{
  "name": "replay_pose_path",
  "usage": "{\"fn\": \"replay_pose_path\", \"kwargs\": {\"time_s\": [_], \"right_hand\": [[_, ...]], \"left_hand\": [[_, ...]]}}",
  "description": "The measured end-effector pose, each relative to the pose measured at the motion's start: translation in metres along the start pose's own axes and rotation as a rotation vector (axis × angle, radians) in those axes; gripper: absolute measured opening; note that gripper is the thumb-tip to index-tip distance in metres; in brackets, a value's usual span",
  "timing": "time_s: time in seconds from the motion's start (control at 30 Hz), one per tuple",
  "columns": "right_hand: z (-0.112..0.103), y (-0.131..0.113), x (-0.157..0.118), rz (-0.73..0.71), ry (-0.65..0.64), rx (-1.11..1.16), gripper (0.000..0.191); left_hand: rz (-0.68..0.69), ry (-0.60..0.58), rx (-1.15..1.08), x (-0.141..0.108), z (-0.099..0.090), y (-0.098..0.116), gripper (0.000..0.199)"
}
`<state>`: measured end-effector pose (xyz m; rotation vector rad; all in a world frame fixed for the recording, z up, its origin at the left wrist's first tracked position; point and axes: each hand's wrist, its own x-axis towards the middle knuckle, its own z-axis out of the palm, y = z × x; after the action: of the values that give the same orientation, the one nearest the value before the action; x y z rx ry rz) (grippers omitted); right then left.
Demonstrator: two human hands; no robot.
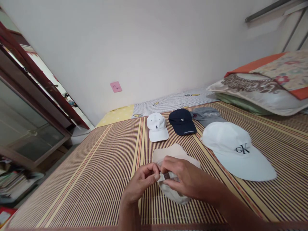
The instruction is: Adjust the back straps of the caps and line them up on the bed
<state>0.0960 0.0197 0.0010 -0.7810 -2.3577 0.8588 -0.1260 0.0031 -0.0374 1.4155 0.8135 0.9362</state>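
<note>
A beige baseball cap (172,150) lies on the striped mat with its brim pointing away from me. My left hand (141,181) pinches the end of the cap's light back strap between thumb and fingers. On the strap's other side, my right hand (180,176) grips the back edge of the cap, next to a brown patch (166,175). Its fingers hide part of the crown and the fastening. Just to the right rests a larger white cap (226,141) with black "CK" lettering.
Beyond the beige cap sit a small white cap (157,126), a navy cap (182,121) and a grey cap (208,115). Pillows (255,89) are stacked at the far right. A pink note (115,86) is stuck on the wall. The bed mat (96,170) ends at a doorway side on the left.
</note>
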Motion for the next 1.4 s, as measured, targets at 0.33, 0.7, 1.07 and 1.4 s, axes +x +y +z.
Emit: {"fn": "replay_pose_path", "kwargs": {"time_s": [0.33, 0.7, 1.07, 1.4], "right_hand": [[0.002, 0.005, 0.000, -0.011, 0.003, -0.002, 0.014], [-0.045, 0.039, -0.017, 0.214, -0.081, 0.204, 0.025], [-0.043, 0.058, -0.016, 0.172, -0.213, 0.348, 0.020], [-0.043, 0.057, -0.015, 0.186, -0.208, 0.365, 0.024]], "left_hand": [[-0.070, 0.026, -0.037, 0.003, 0.007, 0.006, 0.034], [-0.162, 0.040, 0.010, 0.004, 0.006, 0.003, 0.033], [-0.268, 0.042, -0.071, 0.001, 0.004, 0.004, 0.039], [-0.223, 0.021, -0.028, 0.001, 0.007, 0.008, 0.034]]}}
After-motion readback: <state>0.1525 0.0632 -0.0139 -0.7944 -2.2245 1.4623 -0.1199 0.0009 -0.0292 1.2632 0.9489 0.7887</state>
